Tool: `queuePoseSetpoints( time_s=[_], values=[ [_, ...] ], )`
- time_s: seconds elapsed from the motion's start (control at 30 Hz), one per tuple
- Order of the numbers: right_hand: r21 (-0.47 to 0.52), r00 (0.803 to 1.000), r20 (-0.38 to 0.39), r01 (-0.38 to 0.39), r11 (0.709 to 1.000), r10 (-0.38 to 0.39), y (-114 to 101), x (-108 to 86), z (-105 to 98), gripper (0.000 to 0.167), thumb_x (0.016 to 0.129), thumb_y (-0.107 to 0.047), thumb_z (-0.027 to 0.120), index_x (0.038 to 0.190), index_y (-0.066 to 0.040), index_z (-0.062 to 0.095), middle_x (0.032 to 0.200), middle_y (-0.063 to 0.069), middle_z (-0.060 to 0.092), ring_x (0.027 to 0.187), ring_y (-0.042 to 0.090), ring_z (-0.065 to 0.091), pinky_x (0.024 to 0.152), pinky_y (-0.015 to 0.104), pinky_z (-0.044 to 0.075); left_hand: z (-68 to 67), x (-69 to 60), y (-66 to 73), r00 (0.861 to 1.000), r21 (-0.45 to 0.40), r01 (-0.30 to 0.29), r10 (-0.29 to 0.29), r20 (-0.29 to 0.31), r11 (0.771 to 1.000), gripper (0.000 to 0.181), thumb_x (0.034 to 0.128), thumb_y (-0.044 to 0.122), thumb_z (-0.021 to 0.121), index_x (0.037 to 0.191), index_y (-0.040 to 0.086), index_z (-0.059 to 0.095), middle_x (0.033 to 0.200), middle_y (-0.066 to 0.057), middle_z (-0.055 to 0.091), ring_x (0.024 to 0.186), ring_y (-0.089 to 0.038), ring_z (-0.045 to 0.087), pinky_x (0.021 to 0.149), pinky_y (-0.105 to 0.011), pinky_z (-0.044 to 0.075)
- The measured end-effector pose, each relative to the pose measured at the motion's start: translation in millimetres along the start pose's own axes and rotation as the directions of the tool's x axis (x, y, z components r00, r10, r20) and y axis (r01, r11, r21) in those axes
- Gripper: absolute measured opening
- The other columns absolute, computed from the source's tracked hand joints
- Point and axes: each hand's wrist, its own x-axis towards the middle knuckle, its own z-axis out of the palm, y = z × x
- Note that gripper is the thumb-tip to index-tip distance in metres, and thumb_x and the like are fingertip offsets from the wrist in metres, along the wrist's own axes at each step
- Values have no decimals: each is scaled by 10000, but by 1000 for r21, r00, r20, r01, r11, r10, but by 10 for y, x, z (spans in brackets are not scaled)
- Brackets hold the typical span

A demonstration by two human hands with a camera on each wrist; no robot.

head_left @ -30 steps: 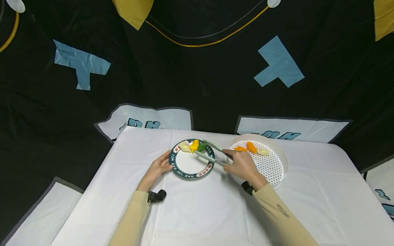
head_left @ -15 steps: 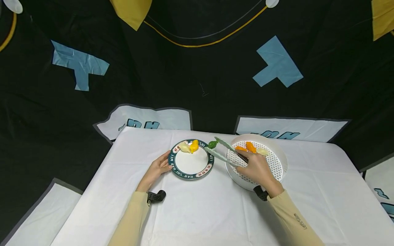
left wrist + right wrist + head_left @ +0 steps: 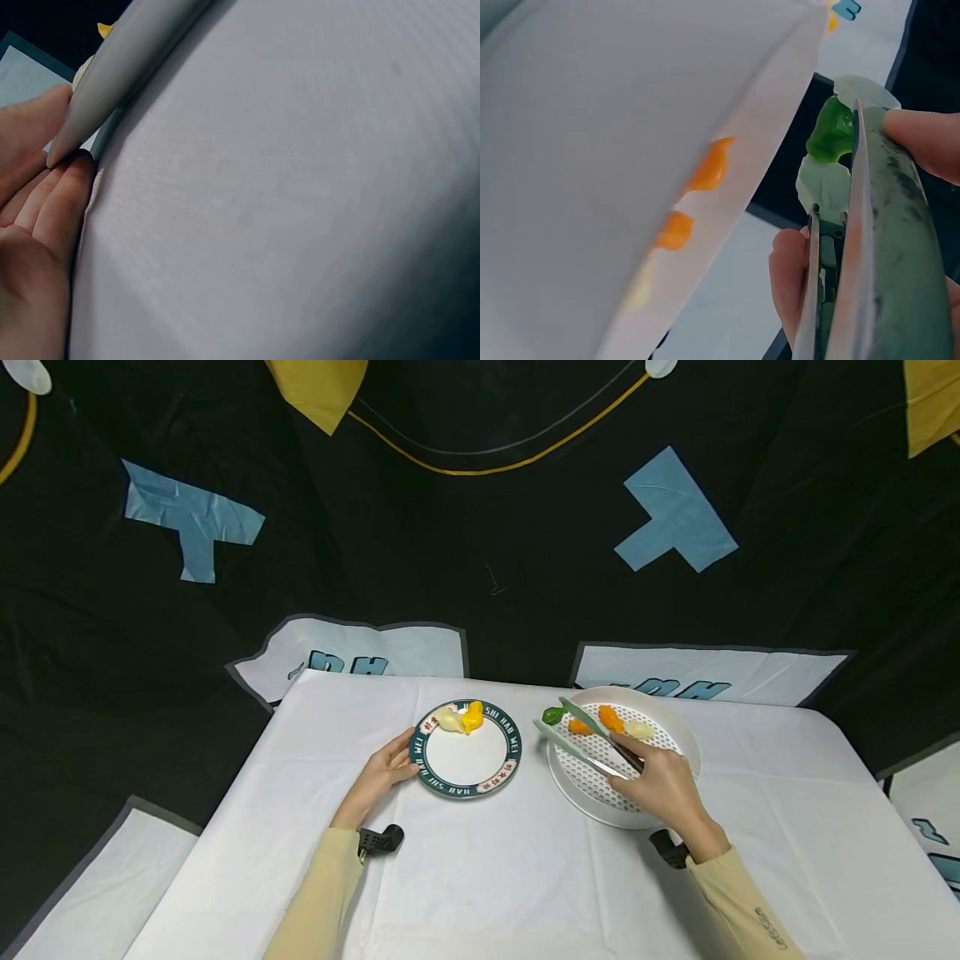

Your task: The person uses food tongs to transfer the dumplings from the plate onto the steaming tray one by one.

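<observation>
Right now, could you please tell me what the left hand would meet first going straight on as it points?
The plate, immediately, since the left hand grips it at the edge.

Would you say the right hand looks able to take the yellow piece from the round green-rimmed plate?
Probably not: the right hand grips pale-green tongs, a glossy green piece between their tips.

1 forward-down head view, 2 close wrist views, tongs [image 3: 898, 232] common to head and right
</observation>
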Motion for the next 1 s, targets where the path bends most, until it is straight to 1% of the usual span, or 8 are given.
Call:
queuePoseSetpoints(
  time_s=[0.1,0.23,0.47,0.73,0.77,0.83,0.9,1.0],
  values=[
    [-1,1000,-4,-20,1000,20,63,-63,-32,559,664,-118,762,1199,7,656,1003,255,678,769,299,622,648,439,537,-1,-5,-4,1000,4,1,-1,0,1000,710,901,-65,572,1508,0,209,1529,-220,236,1381,-305,287,1049,-215,364],
    [-3,999,-10,-44,999,44,157,-151,-90,556,667,-121,761,1194,21,653,921,258,685,658,250,565,571,374,496,1,-6,-6,1000,4,9,-9,2,1000,711,904,-59,572,1510,4,206,1533,-213,229,1384,-298,283,1050,-215,362],
    [-18,997,-24,-75,997,75,320,-284,-205,542,680,-106,745,1202,7,652,970,277,670,615,221,487,520,305,401,-11,-3,-5,1000,12,0,0,2,1000,710,904,-61,568,1509,-1,201,1540,-209,213,1389,-303,273,1057,-208,348],
    [-78,995,-36,-96,992,94,451,-431,-336,566,684,-138,767,1215,7,637,989,288,662,599,205,486,539,380,441,-3,-2,-10,1000,11,13,-13,1,1000,712,906,-50,577,1512,12,206,1533,-208,234,1384,-290,287,1054,-211,357],
    [-85,995,-37,-97,992,94,466,-445,-347,568,684,-141,770,1216,8,635,975,287,664,583,199,464,531,375,430,-2,-3,-8,1000,11,14,-14,0,1000,713,906,-50,578,1512,12,206,1536,-204,230,1386,-286,284,1055,-208,355],
    [-92,994,-34,-107,990,104,492,-470,-367,571,688,-143,768,1222,7,631,860,253,672,556,184,403,511,340,389,0,-5,-4,1000,11,17,-17,-3,1000,716,904,-50,580,1511,11,207,1540,-199,225,1387,-284,282,1054,-206,354],
    [-93,993,-30,-120,988,118,513,-491,-383,573,693,-146,764,1229,5,627,735,183,653,539,168,368,500,314,357,1,-5,-1,1000,13,17,-17,-4,1000,716,902,-51,580,1511,10,208,1538,-204,227,1386,-288,283,1052,-207,357],
    [-98,991,-24,-133,986,131,538,-516,-400,578,697,-152,760,1233,14,621,625,90,594,523,157,341,484,301,337,1,-4,3,1000,12,15,-15,-5,1000,715,901,-52,581,1510,10,212,1531,-212,238,1381,-296,293,1046,-212,368]
  ],
)
